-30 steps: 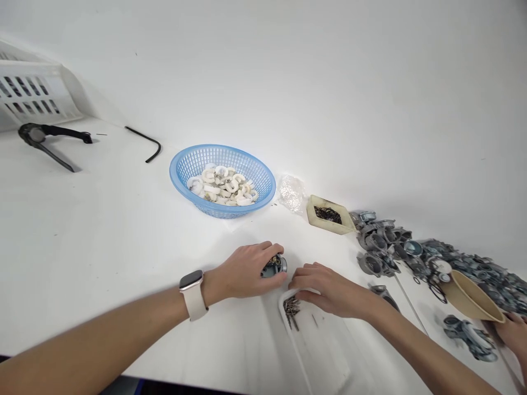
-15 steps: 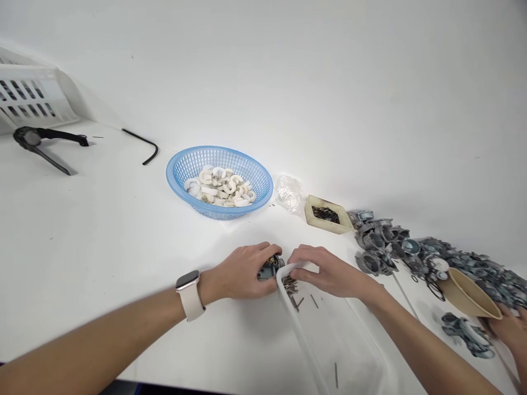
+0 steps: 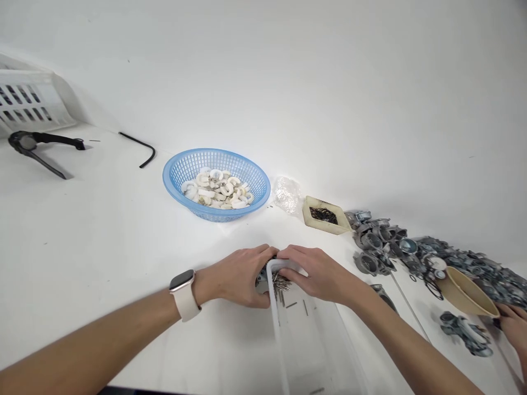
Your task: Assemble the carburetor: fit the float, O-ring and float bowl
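My left hand (image 3: 236, 277), with a pale-banded watch on the wrist, is closed around a grey metal part (image 3: 261, 278), mostly hidden by the fingers and the box edge. Just right of it, my right hand (image 3: 317, 273) grips the near corner of a translucent plastic box (image 3: 276, 329) by its thick rim, fingers over the edge. Thin metal pins (image 3: 281, 283) lie bunched in that corner beneath the fingers. A few more are scattered over the box floor. The box wall stands against the part, or very close to it; which, I cannot tell.
A blue basket (image 3: 216, 214) of white curved pieces stands beyond my hands. Near it are a clear bag (image 3: 287, 195) and a tray (image 3: 346, 226) of black rings. Grey castings (image 3: 382, 236) heap rightward, where another person's hand (image 3: 513, 326) is by a tan bowl (image 3: 465, 291).
My right hand and the box have shifted left toward my left hand, covering more of the grey part. A grey casting now shows beyond my right forearm. The view has shifted slightly.
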The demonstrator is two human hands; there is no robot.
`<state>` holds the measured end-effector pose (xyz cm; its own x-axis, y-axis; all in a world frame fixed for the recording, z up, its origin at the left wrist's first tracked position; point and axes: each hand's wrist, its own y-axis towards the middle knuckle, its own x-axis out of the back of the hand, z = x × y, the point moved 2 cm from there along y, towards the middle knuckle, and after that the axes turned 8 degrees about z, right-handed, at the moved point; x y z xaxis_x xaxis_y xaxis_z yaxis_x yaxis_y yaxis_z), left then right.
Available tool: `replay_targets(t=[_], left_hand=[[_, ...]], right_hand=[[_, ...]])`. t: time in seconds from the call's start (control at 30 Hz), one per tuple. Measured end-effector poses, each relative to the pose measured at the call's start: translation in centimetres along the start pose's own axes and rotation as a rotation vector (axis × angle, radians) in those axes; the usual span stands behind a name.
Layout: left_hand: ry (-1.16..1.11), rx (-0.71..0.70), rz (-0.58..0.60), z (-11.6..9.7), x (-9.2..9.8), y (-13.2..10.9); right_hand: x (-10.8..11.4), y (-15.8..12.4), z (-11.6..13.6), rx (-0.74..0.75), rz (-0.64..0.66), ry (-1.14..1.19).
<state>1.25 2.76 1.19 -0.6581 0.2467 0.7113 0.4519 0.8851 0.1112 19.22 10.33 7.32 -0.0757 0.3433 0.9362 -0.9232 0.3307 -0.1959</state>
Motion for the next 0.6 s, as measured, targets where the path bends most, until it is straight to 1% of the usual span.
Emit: replay_targets(t=[0.13, 0.33, 0.5, 0.6], left_hand=[[-0.001, -0.004, -0.027, 0.5, -0.4, 0.4], [-0.005, -0.009, -0.071, 0.9, -0.7, 0.7], [-0.024, -0.033, -0.095, 1.0, -0.8, 0.8], [-0.02, -0.025, -0.103, 0.9, -0.9, 0.8]], right_hand=[[0.3, -0.2, 0.9, 0.03, 0.011, -0.156], [0.9, 0.1, 1.5, 0.042, 0.047, -0.264], [0.7, 0.4, 1.5, 0.047, 0.009, -0.363], [0.3, 0.3, 1.5, 0.024, 0.02, -0.389]])
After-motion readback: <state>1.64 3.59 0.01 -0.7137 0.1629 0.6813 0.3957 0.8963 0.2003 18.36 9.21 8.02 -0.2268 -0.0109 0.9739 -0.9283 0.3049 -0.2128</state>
